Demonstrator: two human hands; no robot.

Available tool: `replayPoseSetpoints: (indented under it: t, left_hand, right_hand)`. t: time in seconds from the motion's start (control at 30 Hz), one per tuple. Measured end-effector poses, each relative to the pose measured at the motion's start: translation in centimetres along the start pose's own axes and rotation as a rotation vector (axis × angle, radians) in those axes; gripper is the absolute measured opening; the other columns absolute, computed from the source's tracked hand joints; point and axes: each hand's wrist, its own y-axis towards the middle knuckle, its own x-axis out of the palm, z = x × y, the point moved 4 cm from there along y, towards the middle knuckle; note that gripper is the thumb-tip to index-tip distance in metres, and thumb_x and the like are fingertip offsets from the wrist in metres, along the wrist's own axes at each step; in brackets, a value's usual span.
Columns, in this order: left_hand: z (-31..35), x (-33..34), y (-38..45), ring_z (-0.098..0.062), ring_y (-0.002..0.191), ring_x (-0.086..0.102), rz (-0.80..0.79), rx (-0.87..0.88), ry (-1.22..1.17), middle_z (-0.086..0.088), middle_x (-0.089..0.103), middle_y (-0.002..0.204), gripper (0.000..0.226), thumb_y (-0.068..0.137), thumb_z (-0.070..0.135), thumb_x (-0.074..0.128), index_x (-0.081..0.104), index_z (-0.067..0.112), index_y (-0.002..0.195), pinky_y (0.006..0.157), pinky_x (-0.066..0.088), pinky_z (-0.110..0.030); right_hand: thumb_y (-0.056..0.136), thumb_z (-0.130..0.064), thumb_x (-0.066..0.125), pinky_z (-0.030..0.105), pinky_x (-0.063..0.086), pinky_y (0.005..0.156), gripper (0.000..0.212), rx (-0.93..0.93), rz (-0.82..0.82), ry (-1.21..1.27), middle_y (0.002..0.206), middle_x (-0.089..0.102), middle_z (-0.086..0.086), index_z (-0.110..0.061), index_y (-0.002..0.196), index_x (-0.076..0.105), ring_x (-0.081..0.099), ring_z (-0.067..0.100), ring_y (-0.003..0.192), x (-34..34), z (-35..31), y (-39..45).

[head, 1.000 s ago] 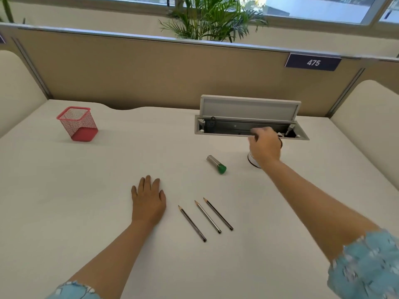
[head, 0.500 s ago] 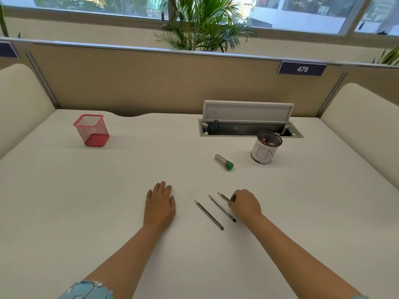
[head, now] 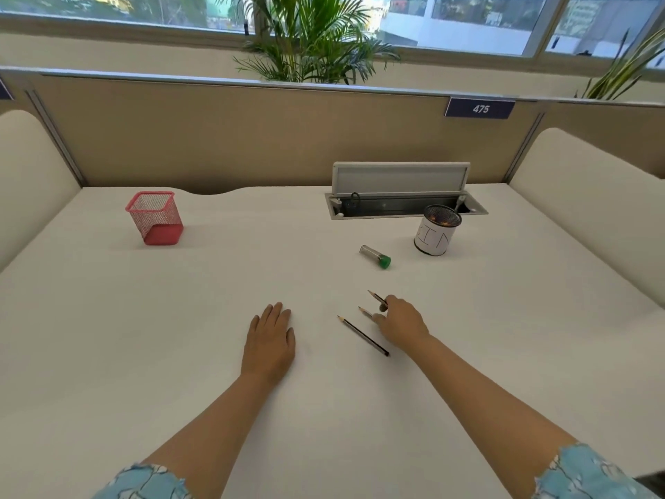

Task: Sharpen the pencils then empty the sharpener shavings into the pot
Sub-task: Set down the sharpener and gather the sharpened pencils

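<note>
right hand [head: 401, 324] pinched far-right thin dark wooden pencil [head: 376, 298]; left hand [head: 270, 340] lay flat, holding nothing. loose pinch could drop pencil, knocking neighbours.

Three dark pencils [head: 363, 335] lie side by side, near a green-capped sharpener [head: 375, 256] lying beside an upright white pot [head: 433, 237].

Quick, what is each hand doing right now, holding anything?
Left hand: open, lying flat on the desk, holding nothing.
Right hand: fingers curled onto the far pencil, picking it up.
</note>
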Motion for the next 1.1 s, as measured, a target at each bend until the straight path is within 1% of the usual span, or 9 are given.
replayPoseSetpoints:
  t: [0.1,0.3,0.4,0.5,0.6,0.7,0.8,1.0,1.1]
  left_hand:
    - [-0.2,-0.2,-0.2,-0.017,0.144,0.016,-0.005,0.015,-0.011,-0.004,0.026,0.154,0.046,0.096,0.021,0.032,0.036,0.013,0.141,0.118,0.008,-0.035]
    - [-0.3,-0.1,-0.1,-0.016,0.144,0.015,-0.010,0.022,-0.002,-0.002,0.024,0.155,0.047,0.096,0.022,0.031,0.034,0.014,0.142,0.119,0.008,-0.034]
    - [-0.4,0.0,-0.1,-0.016,0.144,0.015,-0.008,0.028,0.007,-0.003,0.025,0.155,0.047,0.096,0.022,0.031,0.034,0.014,0.142,0.119,0.008,-0.035]
    - [-0.4,0.0,0.0,-0.018,0.144,0.017,-0.007,0.029,-0.009,-0.005,0.027,0.154,0.046,0.095,0.020,0.032,0.036,0.012,0.141,0.118,0.009,-0.036]
    - [-0.3,0.0,0.0,-0.018,0.143,0.018,0.007,0.037,0.016,-0.004,0.028,0.153,0.045,0.095,0.020,0.032,0.037,0.013,0.140,0.117,0.009,-0.035]
    - [-0.3,0.0,0.2,-0.018,0.142,0.020,0.026,0.036,0.020,-0.004,0.030,0.152,0.045,0.094,0.019,0.034,0.039,0.012,0.138,0.116,0.011,-0.035]
    - [-0.3,0.1,0.3,-0.019,0.142,0.022,0.039,0.032,0.019,-0.005,0.033,0.151,0.044,0.094,0.019,0.035,0.042,0.011,0.136,0.116,0.012,-0.035]
    - [-0.4,0.1,0.3,-0.019,0.141,0.024,0.043,0.018,0.027,-0.004,0.035,0.150,0.043,0.093,0.018,0.037,0.045,0.012,0.135,0.116,0.014,-0.035]
    - [-0.3,0.1,0.3,-0.018,0.141,0.026,0.047,0.002,-0.007,-0.004,0.037,0.149,0.042,0.093,0.017,0.038,0.046,0.011,0.134,0.117,0.014,-0.034]
  right_hand:
    - [0.088,-0.021,0.052,0.032,0.043,0.078,0.026,0.037,0.003,-0.085,0.113,0.056,0.014,-0.004,0.108,0.056,0.053,0.030,0.104,0.3,-0.1,-0.1]
    - [0.094,-0.021,0.045,0.033,0.044,0.076,0.025,0.068,0.016,-0.209,0.113,0.057,0.014,-0.004,0.108,0.057,0.053,0.029,0.104,0.7,-0.4,-0.3]
    - [0.095,-0.019,0.040,0.035,0.041,0.069,0.023,0.058,0.060,-0.121,0.105,0.061,0.014,-0.004,0.108,0.052,0.056,0.031,0.096,0.6,-1.0,-0.4]
    - [0.096,-0.016,0.036,0.033,0.036,0.062,0.021,0.004,0.062,0.044,0.092,0.061,0.016,-0.003,0.109,0.046,0.052,0.031,0.076,0.5,-2.3,-0.6]
    - [0.093,-0.020,0.039,0.031,0.035,0.062,0.022,-0.044,0.057,0.091,0.090,0.062,0.013,-0.007,0.109,0.045,0.049,0.027,0.073,0.4,-3.5,-0.9]
    - [0.086,-0.035,0.052,0.029,0.035,0.061,0.026,-0.062,0.023,0.016,0.082,0.055,0.001,-0.014,0.099,0.050,0.050,0.023,0.075,0.5,-3.7,-0.8]
    - [0.077,-0.045,0.061,0.025,0.032,0.054,0.030,-0.028,-0.038,-0.040,0.076,0.052,-0.007,-0.017,0.088,0.057,0.051,0.017,0.074,1.1,-3.4,-0.6]
    - [0.077,-0.033,0.062,0.022,0.027,0.047,0.020,0.001,-0.156,-0.105,0.077,0.053,-0.001,-0.016,0.076,0.051,0.051,0.020,0.073,2.3,-2.9,-0.2]
    - [0.081,-0.032,0.060,0.024,0.025,0.045,0.027,-0.026,-0.186,0.017,0.061,0.045,-0.003,-0.016,0.064,0.046,0.047,0.018,0.060,2.2,-3.2,0.2]
